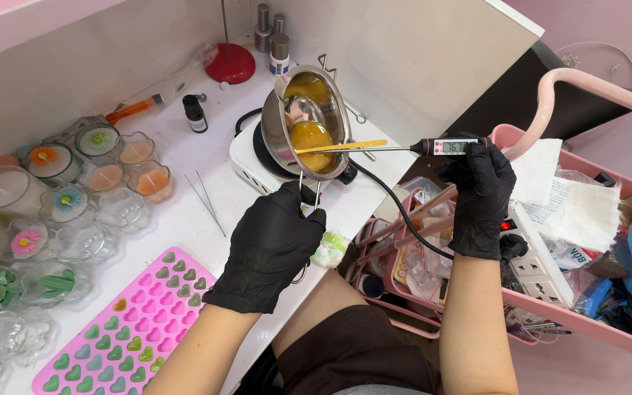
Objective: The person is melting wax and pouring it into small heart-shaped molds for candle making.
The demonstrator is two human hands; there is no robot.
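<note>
A white worktable (184, 219) fills the left of the view, its near and left edges cut off by the frame. To the right, a pink trolley (587, 322) is heaped with papers, bags and a white power strip (539, 256), its contents too jumbled to sort out. On the table lie a pink silicone mould (129, 329) of small heart cavities, partly cropped at the bottom, and a cluster of clear glass candle cups (104, 212), some hard to make out against the white top.

At centre, a steel melting pot (305, 124) tilts over a small white hot plate (257, 164), amber liquid wax (311, 137) pooled inside; the burner itself is mostly hidden beneath the pot. A yellow wooden stick (341, 146) rests across the rim.

The person's left hand (272, 245), in a black glove, is closed around the pot's wire handle (309, 194), which vanishes under the fist. The right hand (480, 197), also gloved in black, pinches the head of a digital probe thermometer (448, 147) between thumb and curled fingers; the thin metal probe reaches level into the pot, its tip hard to tell apart from the wax. A black cord (396, 208) runs from the hot plate behind the right wrist. Tweezers (205, 201) lie on the table beside the left hand, and small dark bottles (195, 113) stand farther back.
</note>
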